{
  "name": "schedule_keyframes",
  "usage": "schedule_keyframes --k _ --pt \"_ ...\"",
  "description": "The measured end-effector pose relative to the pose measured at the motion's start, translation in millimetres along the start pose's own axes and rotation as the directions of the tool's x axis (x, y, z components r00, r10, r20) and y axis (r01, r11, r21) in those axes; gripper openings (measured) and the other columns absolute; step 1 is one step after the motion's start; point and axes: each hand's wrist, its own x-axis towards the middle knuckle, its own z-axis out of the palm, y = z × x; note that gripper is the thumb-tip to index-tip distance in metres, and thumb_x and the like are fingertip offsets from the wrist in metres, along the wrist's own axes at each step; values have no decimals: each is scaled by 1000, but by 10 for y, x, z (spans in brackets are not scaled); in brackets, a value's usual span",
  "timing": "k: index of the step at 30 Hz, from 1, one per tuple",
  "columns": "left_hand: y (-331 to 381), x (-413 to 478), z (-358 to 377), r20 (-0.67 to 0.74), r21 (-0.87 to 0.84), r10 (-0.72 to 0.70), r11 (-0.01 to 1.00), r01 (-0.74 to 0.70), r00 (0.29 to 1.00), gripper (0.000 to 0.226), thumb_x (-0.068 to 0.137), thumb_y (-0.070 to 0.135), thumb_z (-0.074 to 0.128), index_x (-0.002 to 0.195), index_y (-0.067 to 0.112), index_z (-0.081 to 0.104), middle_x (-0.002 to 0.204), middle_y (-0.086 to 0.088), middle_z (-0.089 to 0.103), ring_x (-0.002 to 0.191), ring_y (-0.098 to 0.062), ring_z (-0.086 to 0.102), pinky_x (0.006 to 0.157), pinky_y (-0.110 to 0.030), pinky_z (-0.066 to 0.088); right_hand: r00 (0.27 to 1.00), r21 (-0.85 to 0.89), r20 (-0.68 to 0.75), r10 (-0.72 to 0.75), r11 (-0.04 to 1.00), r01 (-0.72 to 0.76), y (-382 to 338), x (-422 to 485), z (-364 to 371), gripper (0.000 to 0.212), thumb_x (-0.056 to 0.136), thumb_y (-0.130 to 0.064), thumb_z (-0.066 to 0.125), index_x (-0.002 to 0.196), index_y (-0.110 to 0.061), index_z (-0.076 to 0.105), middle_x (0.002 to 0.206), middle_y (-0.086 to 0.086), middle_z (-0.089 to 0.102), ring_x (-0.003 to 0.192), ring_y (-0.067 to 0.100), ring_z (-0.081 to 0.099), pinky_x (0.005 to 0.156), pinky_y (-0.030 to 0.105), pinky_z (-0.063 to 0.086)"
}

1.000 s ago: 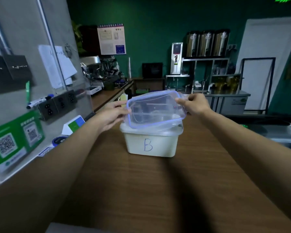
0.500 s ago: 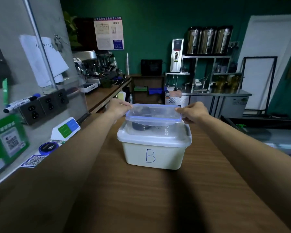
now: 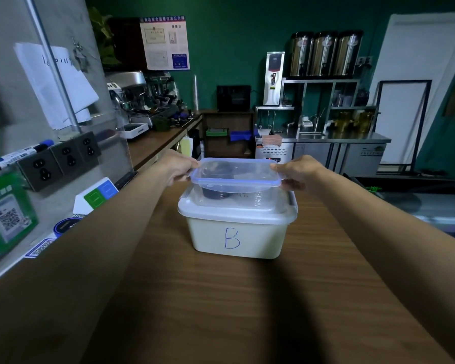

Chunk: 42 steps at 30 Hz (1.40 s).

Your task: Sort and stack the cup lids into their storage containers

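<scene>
Left hand (image 3: 177, 168) and right hand (image 3: 297, 173) grip opposite ends of the clear blue-rimmed plastic container (image 3: 235, 177), sitting atop the lidded cream "B" tub (image 3: 237, 232).

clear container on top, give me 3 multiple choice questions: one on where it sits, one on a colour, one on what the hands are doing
1. Where does the clear container sit?
A. on top of the white bin marked B
B. inside that bin
C. beside that bin

2. What colour is the rim of its lid?
A. green
B. blue
C. red

3. What are the hands doing?
A. hanging idle
B. lifting the white bin
C. each gripping one end of the lid

Answers:
1 A, it rests on top of the closed bin.
2 B, a blue band runs round the lid's edge.
3 C, the left hand and right hand curl over opposite ends.
</scene>
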Motion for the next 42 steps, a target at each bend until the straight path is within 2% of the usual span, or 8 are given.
schedule_keyframes --k 5,9,17,23,27,32,36,42 --pt "50 -121 11 -103 227 67 973 -42 992 42 92 31 80 67 9 54 63 -7 54 50 -21 41 48 -28 38 972 -296 -145 -183 946 134 2 -37 31 41 91 -38 83 103 1 76 100 12 73 85 26 69 71 32 55" --pt "79 -185 38 -126 377 133 923 -77 983 48 95 36 76 61 5 62 58 -8 61 44 -15 52 50 -25 37 959 -382 -173 -224 913 145 -29 -47 78 40 96 -36 79 102 3 76 74 7 66 64 19 61 76 35 59" --pt "2 -166 52 -137 169 55 985 -32 989 42 90 29 83 64 5 61 55 -10 57 38 -18 42 51 -28 44 968 -246 -217 -131 966 75 -5 25 114 38 92 -33 83 101 3 78 86 16 79 83 28 80 90 41 64" --pt "29 -277 51 -119 420 302 879 -228 946 30 102 36 66 85 12 71 85 -3 57 74 -19 48 73 -31 41 973 -327 -152 -173 938 116 17 -39 51 50 98 -47 73 101 3 78 88 16 78 82 29 78 89 42 64" --pt "76 -426 -59 -31 521 501 747 -414 865 36 99 47 65 96 13 77 100 1 69 98 -20 60 88 -36 52 865 -566 -189 -465 772 291 23 -205 -18 61 98 -64 62 113 -6 72 107 12 71 103 34 69 84 42 57" --pt "73 -666 -33 400 541 467 575 -614 789 57 89 51 77 140 28 66 147 5 61 134 -14 55 97 -18 35 704 -588 366 -608 435 682 67 -375 30 67 90 -62 72 140 -17 68 146 5 63 138 25 56 117 40 42" --pt "-66 -688 25 302 547 549 570 -613 779 61 84 42 84 140 27 66 144 4 64 131 -17 58 86 -11 31 695 -544 390 -604 458 703 173 -420 19 66 90 -55 73 144 -18 66 150 1 62 144 20 53 121 36 38" --pt "-294 -636 137 276 575 620 506 -643 735 61 88 48 77 144 26 62 151 7 55 137 -17 56 116 -40 43 639 -615 297 -709 371 696 395 -403 139 53 99 -45 69 145 -19 64 150 1 63 144 23 53 112 40 43"
